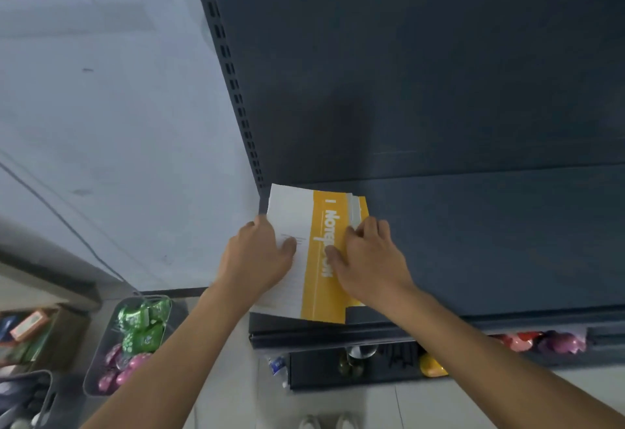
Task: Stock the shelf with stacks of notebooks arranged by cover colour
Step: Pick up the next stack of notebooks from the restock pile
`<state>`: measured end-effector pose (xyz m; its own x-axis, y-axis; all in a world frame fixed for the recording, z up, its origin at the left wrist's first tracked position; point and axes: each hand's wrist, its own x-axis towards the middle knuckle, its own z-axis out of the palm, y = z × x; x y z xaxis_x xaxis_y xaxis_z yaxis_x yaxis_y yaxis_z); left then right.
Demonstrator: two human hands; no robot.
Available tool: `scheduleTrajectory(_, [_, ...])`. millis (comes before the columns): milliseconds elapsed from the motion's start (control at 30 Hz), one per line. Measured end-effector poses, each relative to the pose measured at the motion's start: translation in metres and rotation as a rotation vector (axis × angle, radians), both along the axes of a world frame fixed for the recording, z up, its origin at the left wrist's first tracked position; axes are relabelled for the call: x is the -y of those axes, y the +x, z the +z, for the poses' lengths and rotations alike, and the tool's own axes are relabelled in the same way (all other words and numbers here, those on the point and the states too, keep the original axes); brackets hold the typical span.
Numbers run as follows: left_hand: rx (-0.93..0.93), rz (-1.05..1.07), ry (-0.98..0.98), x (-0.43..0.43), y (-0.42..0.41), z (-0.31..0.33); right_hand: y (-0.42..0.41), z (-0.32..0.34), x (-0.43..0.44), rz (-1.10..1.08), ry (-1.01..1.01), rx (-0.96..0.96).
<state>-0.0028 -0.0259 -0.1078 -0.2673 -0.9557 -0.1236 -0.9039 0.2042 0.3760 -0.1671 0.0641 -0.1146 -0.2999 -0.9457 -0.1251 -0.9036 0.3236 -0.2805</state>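
We find one stack of notebooks [314, 259] lying flat on the dark grey shelf [473, 242], at the shelf's 9 o'clock end, just beside the slotted upright [233, 83]. The top cover is white with a broad yellow band carrying white lettering. The stack's near edge reaches the shelf's front lip at 6 o'clock. Lower notebooks show past the top one along the 3 o'clock side, so the stack is not squared.

The left hand [257, 256] grips the stack at its 9 o'clock edge. The thumb lies on the white part of the cover and the fingers curl down round the edge, mostly hidden.

The right hand [368, 259] holds the 3 o'clock edge. Its fingers [358, 229] are bent over the offset edges and the thumb presses on the yellow band.

The shelf surface from 12 to 3 o'clock of the stack shows only dark metal, backed by a dark panel [406, 73]. A pale wall [118, 107] stands at 9 o'clock of the upright.

At 7 o'clock of the frame a grey basket [91, 378] on the floor holds green and pink packets [138, 327]. Below the shelf, at 5 o'clock, a lower tier carries red and purple packets [541, 342] and a yellow item [431, 366]. White shoes [324, 423] show at 6 o'clock.
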Motion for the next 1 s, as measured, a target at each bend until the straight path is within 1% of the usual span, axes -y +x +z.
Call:
scheduleTrajectory(167, [-0.062, 0.075, -0.001, 0.004, 0.01, 0.003, 0.005, -0.002, 0.001, 0.051, -0.008, -0.02])
scheduleTrajectory(300, [-0.045, 0.081, 0.007, 0.009, 0.018, 0.007, 0.011, -0.005, 0.0, 0.083, -0.034, -0.044])
scheduleTrajectory(367, [-0.056, 0.075, 0.053, 0.011, 0.02, 0.008, 0.013, -0.005, 0.0, 0.077, -0.038, -0.047])
scheduleTrajectory(433, [-0.102, 0.058, 0.138, 0.01, 0.02, 0.009, 0.013, -0.005, 0.0, 0.046, -0.036, -0.004])
scheduleTrajectory(500, [-0.153, 0.044, 0.18, 0.008, 0.021, 0.011, 0.012, -0.004, 0.0, 0.009, -0.029, 0.057])
scheduleTrajectory(600, [-0.222, 0.04, 0.16, 0.007, 0.021, 0.017, 0.009, -0.002, 0.004, -0.063, -0.031, 0.166])
scheduleTrajectory(733, [-0.351, 0.024, 0.153, 0.007, 0.019, 0.027, 0.007, 0.0, 0.009, -0.131, -0.04, 0.264])
scheduleTrajectory(767, [-0.381, 0.021, 0.159, 0.007, 0.017, 0.028, 0.006, 0.002, 0.01, -0.161, -0.055, 0.309])
scheduleTrajectory(867, [-0.469, 0.036, 0.174, 0.007, 0.008, 0.026, -0.001, 0.008, 0.013, -0.269, -0.114, 0.53])
scheduleTrajectory(933, [-0.486, 0.037, 0.196, 0.005, -0.004, 0.024, -0.006, 0.013, 0.01, -0.303, -0.147, 0.552])
scheduleTrajectory(1000, [-0.407, -0.019, 0.186, 0.001, -0.019, 0.022, -0.016, 0.017, 0.002, -0.334, -0.168, 0.51])
